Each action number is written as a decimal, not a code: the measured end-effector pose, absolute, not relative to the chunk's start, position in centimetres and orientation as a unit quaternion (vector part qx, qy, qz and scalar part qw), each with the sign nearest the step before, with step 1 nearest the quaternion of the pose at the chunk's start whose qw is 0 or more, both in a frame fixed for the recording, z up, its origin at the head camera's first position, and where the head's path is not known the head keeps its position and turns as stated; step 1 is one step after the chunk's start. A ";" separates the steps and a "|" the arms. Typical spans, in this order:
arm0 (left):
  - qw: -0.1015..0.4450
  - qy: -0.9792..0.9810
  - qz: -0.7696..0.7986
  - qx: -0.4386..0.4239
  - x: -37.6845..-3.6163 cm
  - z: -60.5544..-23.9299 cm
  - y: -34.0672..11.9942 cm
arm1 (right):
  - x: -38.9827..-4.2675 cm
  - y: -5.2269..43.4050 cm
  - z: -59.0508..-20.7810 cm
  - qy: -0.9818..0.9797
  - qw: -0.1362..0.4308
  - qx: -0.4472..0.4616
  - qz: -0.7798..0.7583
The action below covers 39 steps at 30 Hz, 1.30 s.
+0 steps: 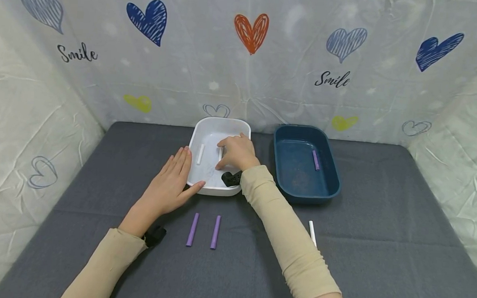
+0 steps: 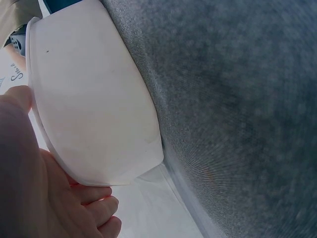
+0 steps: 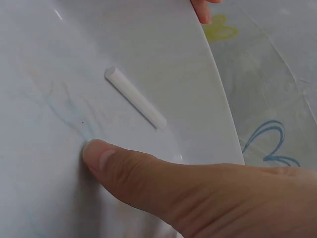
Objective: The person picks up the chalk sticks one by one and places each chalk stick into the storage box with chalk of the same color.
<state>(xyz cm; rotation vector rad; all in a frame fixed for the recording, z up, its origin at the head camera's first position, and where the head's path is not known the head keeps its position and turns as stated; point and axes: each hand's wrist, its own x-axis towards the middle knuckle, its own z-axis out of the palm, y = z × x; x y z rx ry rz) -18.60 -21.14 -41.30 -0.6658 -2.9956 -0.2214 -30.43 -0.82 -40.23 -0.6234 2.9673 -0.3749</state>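
One white chalk stick (image 1: 200, 154) lies at the left inside the white tray (image 1: 219, 192), and I see another white chalk stick (image 1: 220, 154) between the parted thumb and fingers of the right hand (image 1: 239, 152); the grip is unclosed, though I can't tell whether they touch it. The straight fingers of the left hand (image 1: 165, 188) lie along the tray's left rim, clutching nothing. Beside it, the dark blue tub (image 1: 298, 174) holds a purple chalk stick (image 1: 315, 160).

An orange heart (image 1: 251, 34) decorates the pale backdrop (image 1: 282, 86); dark grey cloth (image 1: 382, 192) lies below.
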 end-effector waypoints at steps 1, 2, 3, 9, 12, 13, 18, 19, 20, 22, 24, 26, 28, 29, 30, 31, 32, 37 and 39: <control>0.033 -0.973 -0.073 -0.217 -18.6 -41.3 -21.1 | -30.4 -0.8 -40.2 0.970 0.042 -0.204 -0.123; 0.035 -0.973 -0.072 -0.218 -18.6 -41.4 -21.1 | -30.4 -0.8 -40.3 0.970 0.041 -0.204 -0.123; 0.037 -0.972 -0.073 -0.219 -18.6 -41.4 -21.1 | -30.4 -0.8 -40.3 0.970 0.039 -0.205 -0.123; 0.039 -0.972 -0.073 -0.220 -18.7 -41.5 -21.2 | -30.5 -0.8 -40.3 0.969 0.039 -0.207 -0.127; 0.037 -0.972 -0.073 -0.219 -18.7 -41.5 -21.2 | -30.5 -0.8 -40.3 0.969 0.043 -0.205 -0.132; 0.037 -0.972 -0.072 -0.219 -18.6 -41.5 -21.2 | -30.5 -0.8 -40.2 0.969 0.043 -0.204 -0.135; 0.033 -0.973 -0.072 -0.218 -18.6 -41.4 -21.2 | -30.3 -0.8 -40.2 0.969 0.036 -0.196 -0.146; 0.033 -0.973 -0.072 -0.218 -18.5 -41.4 -21.1 | -30.3 -0.8 -40.1 0.969 0.034 -0.192 -0.148; 0.032 -0.973 -0.073 -0.218 -18.6 -41.4 -21.1 | -30.3 -0.8 -40.1 0.970 0.030 -0.188 -0.150; 0.032 -0.973 -0.072 -0.218 -18.5 -41.4 -21.1 | -30.2 -0.8 -40.0 0.971 0.024 -0.180 -0.154; 0.032 -0.973 -0.072 -0.219 -18.5 -41.3 -21.1 | -30.1 -0.8 -39.9 0.971 0.023 -0.171 -0.166; 0.032 -0.973 -0.071 -0.219 -18.6 -41.3 -21.1 | -30.1 -0.7 -39.8 0.968 0.024 -0.166 -0.186; 0.032 -0.973 -0.072 -0.218 -18.5 -41.3 -21.1 | -30.2 -0.6 -39.6 0.960 0.032 -0.161 -0.225; 0.032 -0.973 -0.073 -0.218 -18.5 -41.3 -21.0 | -30.2 -0.5 -39.4 0.954 0.037 -0.157 -0.252; 0.033 -0.973 -0.074 -0.217 -18.5 -41.3 -21.0 | -30.3 -0.4 -39.2 0.946 0.041 -0.154 -0.282; 0.033 -0.973 -0.076 -0.217 -18.5 -41.3 -21.0 | -30.4 -0.3 -39.1 0.936 0.045 -0.152 -0.315; 0.032 -0.973 -0.078 -0.217 -18.5 -41.3 -21.0 | -30.5 -0.1 -38.9 0.923 0.049 -0.151 -0.351; 0.029 -0.972 -0.086 -0.216 -18.5 -41.3 -20.9 | -30.6 0.6 -37.5 0.882 0.067 -0.160 -0.438; 0.026 -0.973 -0.085 -0.215 -18.5 -41.3 -21.0 | -30.3 0.9 -36.7 0.888 0.072 -0.164 -0.424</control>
